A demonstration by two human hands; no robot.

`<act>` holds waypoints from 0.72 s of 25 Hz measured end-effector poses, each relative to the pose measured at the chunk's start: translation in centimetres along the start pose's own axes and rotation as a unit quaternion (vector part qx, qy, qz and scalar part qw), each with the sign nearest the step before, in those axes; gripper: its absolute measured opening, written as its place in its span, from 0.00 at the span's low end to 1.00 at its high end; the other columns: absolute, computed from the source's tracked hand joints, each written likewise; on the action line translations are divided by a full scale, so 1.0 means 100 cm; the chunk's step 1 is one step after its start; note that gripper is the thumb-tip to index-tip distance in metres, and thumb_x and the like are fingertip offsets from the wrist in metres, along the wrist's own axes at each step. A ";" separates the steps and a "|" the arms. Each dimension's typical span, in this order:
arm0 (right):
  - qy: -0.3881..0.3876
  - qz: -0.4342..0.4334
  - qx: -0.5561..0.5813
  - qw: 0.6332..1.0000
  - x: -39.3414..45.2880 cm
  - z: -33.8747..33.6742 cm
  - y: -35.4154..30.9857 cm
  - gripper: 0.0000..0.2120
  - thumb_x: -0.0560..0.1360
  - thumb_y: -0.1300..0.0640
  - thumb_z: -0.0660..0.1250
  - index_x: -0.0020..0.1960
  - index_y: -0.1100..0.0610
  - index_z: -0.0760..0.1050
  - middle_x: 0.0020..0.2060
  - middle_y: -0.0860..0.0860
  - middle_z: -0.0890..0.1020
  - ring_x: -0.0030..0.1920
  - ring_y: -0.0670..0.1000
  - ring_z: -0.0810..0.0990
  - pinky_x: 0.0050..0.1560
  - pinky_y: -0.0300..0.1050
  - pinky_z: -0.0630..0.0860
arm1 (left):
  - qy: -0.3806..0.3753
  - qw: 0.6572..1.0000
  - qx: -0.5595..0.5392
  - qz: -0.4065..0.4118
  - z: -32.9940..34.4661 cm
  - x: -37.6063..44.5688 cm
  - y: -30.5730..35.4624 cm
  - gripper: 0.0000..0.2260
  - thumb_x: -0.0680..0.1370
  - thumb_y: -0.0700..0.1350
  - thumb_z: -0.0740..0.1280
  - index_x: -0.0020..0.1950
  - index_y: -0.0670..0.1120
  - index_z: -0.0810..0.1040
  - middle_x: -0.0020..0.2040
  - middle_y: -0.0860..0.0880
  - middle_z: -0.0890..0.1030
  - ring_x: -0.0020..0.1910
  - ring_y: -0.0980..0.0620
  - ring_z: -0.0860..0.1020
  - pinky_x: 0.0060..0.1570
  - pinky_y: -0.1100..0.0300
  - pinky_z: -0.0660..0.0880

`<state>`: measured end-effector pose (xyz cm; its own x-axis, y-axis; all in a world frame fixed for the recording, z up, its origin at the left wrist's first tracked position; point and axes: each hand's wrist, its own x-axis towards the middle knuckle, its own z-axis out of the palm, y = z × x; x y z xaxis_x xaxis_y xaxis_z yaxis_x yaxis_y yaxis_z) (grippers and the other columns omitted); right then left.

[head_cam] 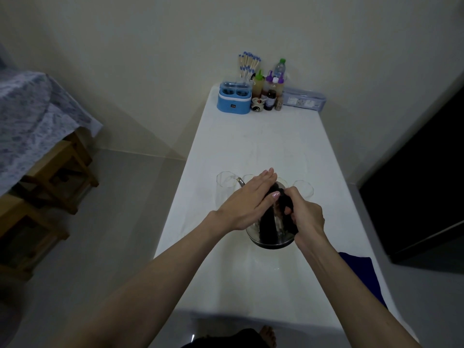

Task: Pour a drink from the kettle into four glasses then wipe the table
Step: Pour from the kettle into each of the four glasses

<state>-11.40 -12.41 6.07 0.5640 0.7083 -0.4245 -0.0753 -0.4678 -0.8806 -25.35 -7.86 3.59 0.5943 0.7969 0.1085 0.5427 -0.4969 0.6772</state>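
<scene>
A shiny metal kettle (270, 237) with a black handle stands on the white table (251, 277), its spout pointing left toward the glasses. My right hand (305, 217) is closed around the black handle. My left hand (251, 199) lies flat over the kettle's lid, fingers together. Behind the kettle is a row of clear glasses: one at the far left (225, 183), one at the far right (303, 188), and others partly hidden by my hands. A dark blue cloth (359, 270) lies near the table's right edge.
At the table's far end stand a blue container (234, 100), sauce bottles (270, 89), a bundle of chopsticks (248, 65) and a clear tissue box (303, 99). A wooden stool (57, 177) stands left; a dark cabinet (421, 192) stands right.
</scene>
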 end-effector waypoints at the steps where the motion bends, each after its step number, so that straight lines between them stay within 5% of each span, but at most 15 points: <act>1: -0.001 0.002 0.002 1.000 0.000 0.000 0.000 0.18 0.66 0.42 0.72 0.33 0.58 0.79 0.29 0.51 0.80 0.35 0.52 0.77 0.40 0.48 0.73 | -0.001 1.000 0.002 -0.001 0.000 0.000 0.000 0.26 0.84 0.54 0.50 0.79 0.44 0.53 0.80 0.50 0.52 0.78 0.59 0.48 0.76 0.61 0.46; 18: -0.047 0.018 0.139 0.989 0.000 -0.008 0.013 0.13 0.72 0.51 0.70 0.32 0.54 0.72 0.26 0.47 0.71 0.25 0.45 0.66 0.31 0.41 0.62 | 0.019 0.993 0.086 0.081 0.002 0.016 0.009 0.30 0.81 0.59 0.45 0.78 0.42 0.56 0.79 0.47 0.55 0.79 0.53 0.50 0.77 0.55 0.45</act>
<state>-10.87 -13.41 5.09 0.4781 0.7464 -0.4630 -0.3242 -0.3399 -0.8828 -23.83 -7.09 4.21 0.6613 0.7124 0.2348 0.5367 -0.6681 0.5154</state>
